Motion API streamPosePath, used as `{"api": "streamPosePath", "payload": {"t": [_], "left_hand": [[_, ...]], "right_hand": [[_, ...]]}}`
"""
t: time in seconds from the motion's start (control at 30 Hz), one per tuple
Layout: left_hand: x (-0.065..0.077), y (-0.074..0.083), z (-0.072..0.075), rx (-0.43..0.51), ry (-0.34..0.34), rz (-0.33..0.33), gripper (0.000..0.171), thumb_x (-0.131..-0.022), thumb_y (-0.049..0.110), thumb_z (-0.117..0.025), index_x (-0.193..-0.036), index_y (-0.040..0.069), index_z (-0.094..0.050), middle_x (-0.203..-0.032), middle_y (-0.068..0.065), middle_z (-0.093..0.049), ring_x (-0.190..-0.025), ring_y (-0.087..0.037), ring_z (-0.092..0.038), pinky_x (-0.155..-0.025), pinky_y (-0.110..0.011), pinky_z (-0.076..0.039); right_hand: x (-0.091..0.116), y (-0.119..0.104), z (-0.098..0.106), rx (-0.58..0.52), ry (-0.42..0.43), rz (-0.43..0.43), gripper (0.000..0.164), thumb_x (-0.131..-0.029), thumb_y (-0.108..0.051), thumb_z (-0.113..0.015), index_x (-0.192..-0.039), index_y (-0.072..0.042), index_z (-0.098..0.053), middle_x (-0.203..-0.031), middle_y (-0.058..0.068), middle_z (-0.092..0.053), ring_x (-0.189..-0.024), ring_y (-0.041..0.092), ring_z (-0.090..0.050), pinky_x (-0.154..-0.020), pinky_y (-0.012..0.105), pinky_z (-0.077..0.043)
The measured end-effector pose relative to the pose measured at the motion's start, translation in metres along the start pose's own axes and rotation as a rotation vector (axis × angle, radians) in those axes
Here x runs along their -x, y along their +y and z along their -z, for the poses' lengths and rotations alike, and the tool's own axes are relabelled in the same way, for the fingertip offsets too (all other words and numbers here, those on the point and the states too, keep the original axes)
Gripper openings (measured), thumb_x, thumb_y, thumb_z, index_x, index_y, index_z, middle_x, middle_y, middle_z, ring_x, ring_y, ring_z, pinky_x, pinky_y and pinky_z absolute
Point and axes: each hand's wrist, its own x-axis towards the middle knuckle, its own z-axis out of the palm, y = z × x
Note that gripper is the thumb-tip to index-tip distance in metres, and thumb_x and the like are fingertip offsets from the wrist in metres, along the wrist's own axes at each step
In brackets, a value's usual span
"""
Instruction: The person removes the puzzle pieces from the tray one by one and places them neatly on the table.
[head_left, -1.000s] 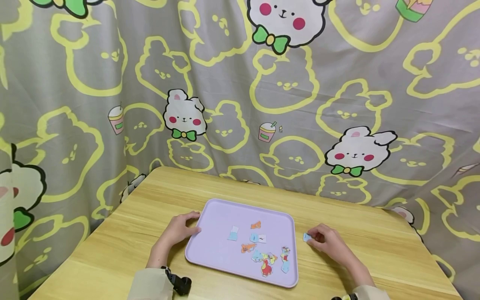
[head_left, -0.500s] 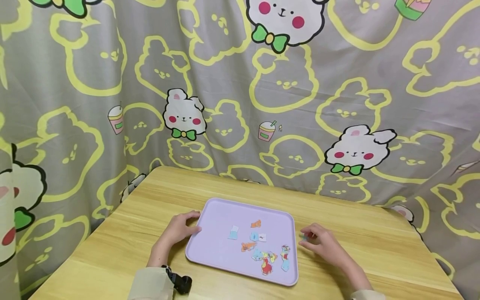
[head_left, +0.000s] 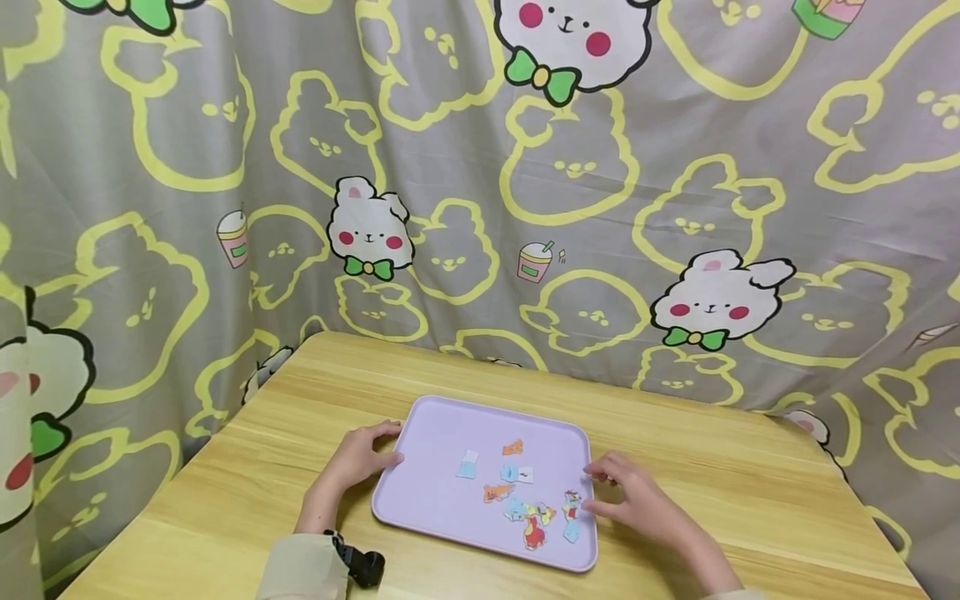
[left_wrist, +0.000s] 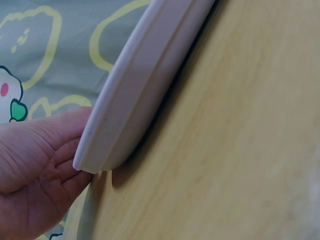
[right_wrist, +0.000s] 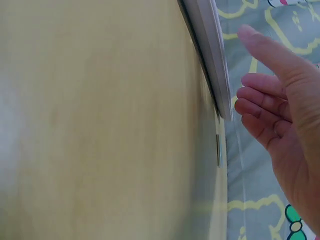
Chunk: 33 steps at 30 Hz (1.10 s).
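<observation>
A light purple tray (head_left: 423, 500) lies on the wooden table. My left hand (head_left: 362, 457) rests at its left edge, thumb on the rim and the other fingers along the side; in the left wrist view the fingers pass behind the tray (left_wrist: 125, 95). At the right rim hovers my right hand (head_left: 633, 493), fingers apart and holding nothing; contact cannot be told. The tray bears an orange piece (head_left: 513, 447), a blue-and-white piece (head_left: 467, 467) and several other paper puzzle pieces (head_left: 534, 533). Below the right hand, a thin flat piece (right_wrist: 218, 151) lies edge-on to the right wrist camera, on the table.
The wooden table (head_left: 300, 400) extends around the tray. A grey curtain (head_left: 450, 167) with yellow outlines and white rabbits hangs behind the table and at its sides. A black strap with a small device (head_left: 363, 568) sits at the left wrist.
My right hand has let go of a small blue piece right of the tray and moved left to the tray's right rim, its fingers spreading. The left hand and the tray have stayed put.
</observation>
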Motion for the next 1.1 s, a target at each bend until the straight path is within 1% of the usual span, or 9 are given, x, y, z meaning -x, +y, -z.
{"api": "streamPosePath", "payload": {"t": [0.2,0.37,0.47,0.6,0.7,0.77,0.9,0.97,1.1], "left_hand": [[0.0,0.0,0.0,0.008,-0.001,0.01,0.042,-0.087,0.013,-0.072,-0.128,0.004,-0.064,-0.143,-0.025,-0.052,-0.137,-0.046,-0.043,-0.113,-0.059,-0.036],[0.0,0.0,0.001,0.0,0.003,0.006,0.042,-0.087,0.013,-0.073,-0.127,0.004,-0.064,-0.142,-0.025,-0.052,-0.136,-0.046,-0.044,-0.113,-0.059,-0.036],[-0.001,0.0,0.001,0.0,0.006,0.006,0.042,-0.087,0.012,-0.073,-0.127,0.004,-0.064,-0.142,-0.025,-0.053,-0.136,-0.045,-0.044,-0.113,-0.059,-0.036],[0.0,0.0,0.001,0.0,0.006,0.008,0.042,-0.087,0.012,-0.072,-0.127,0.004,-0.064,-0.142,-0.024,-0.053,-0.137,-0.045,-0.044,-0.114,-0.059,-0.036],[-0.001,0.001,0.001,-0.003,0.006,0.003,0.043,-0.087,0.013,-0.073,-0.127,0.004,-0.064,-0.142,-0.024,-0.053,-0.137,-0.045,-0.043,-0.113,-0.059,-0.036],[-0.001,0.001,0.002,-0.001,0.007,0.004,0.043,-0.087,0.013,-0.073,-0.128,0.004,-0.064,-0.143,-0.024,-0.052,-0.137,-0.046,-0.043,-0.113,-0.059,-0.036],[-0.001,0.001,0.002,-0.004,0.007,0.006,0.043,-0.087,0.014,-0.073,-0.127,0.005,-0.064,-0.143,-0.024,-0.053,-0.136,-0.046,-0.043,-0.113,-0.059,-0.036],[-0.001,0.001,0.002,-0.003,0.008,0.008,0.042,-0.087,0.014,-0.073,-0.127,0.005,-0.064,-0.143,-0.024,-0.053,-0.136,-0.045,-0.044,-0.113,-0.059,-0.036],[-0.001,0.002,0.002,-0.003,0.011,0.004,0.042,-0.087,0.013,-0.073,-0.127,0.005,-0.064,-0.142,-0.024,-0.053,-0.136,-0.045,-0.044,-0.113,-0.059,-0.036]], "right_hand": [[-0.002,-0.012,0.001,0.056,-0.091,0.032,0.051,-0.078,-0.043,-0.079,-0.111,-0.007,-0.066,-0.106,-0.003,-0.062,-0.093,0.01,-0.059,-0.084,0.029,-0.058],[-0.003,-0.02,0.002,0.125,-0.164,0.022,0.06,-0.078,-0.055,-0.075,-0.114,-0.007,-0.065,-0.114,-0.002,-0.06,-0.101,0.012,-0.059,-0.091,0.035,-0.057],[-0.004,-0.024,0.002,0.159,-0.194,0.008,0.067,-0.077,-0.061,-0.072,-0.116,-0.007,-0.065,-0.117,-0.002,-0.058,-0.102,0.011,-0.056,-0.092,0.034,-0.056],[-0.005,-0.027,0.002,0.209,-0.219,0.022,0.073,-0.074,-0.068,-0.069,-0.116,-0.008,-0.065,-0.115,-0.004,-0.055,-0.098,0.006,-0.052,-0.088,0.029,-0.055],[-0.007,-0.029,0.002,0.257,-0.22,0.067,0.074,-0.073,-0.071,-0.068,-0.113,-0.008,-0.065,-0.11,-0.005,-0.055,-0.093,0.004,-0.048,-0.082,0.027,-0.054],[-0.009,-0.029,0.001,0.291,-0.221,0.092,0.075,-0.073,-0.072,-0.067,-0.111,-0.008,-0.066,-0.107,-0.005,-0.056,-0.092,0.004,-0.048,-0.081,0.028,-0.053],[-0.011,-0.03,-0.001,0.341,-0.233,0.11,0.073,-0.074,-0.073,-0.066,-0.108,-0.009,-0.067,-0.104,-0.006,-0.058,-0.091,0.004,-0.048,-0.081,0.03,-0.053],[-0.011,-0.03,-0.001,0.346,-0.236,0.113,0.07,-0.075,-0.072,-0.066,-0.107,-0.01,-0.067,-0.104,-0.007,-0.058,-0.091,0.005,-0.049,-0.081,0.031,-0.054],[-0.012,-0.03,-0.002,0.314,-0.241,0.105,0.065,-0.076,-0.067,-0.069,-0.105,-0.009,-0.067,-0.102,-0.007,-0.056,-0.092,0.006,-0.049,-0.082,0.032,-0.054]]}}
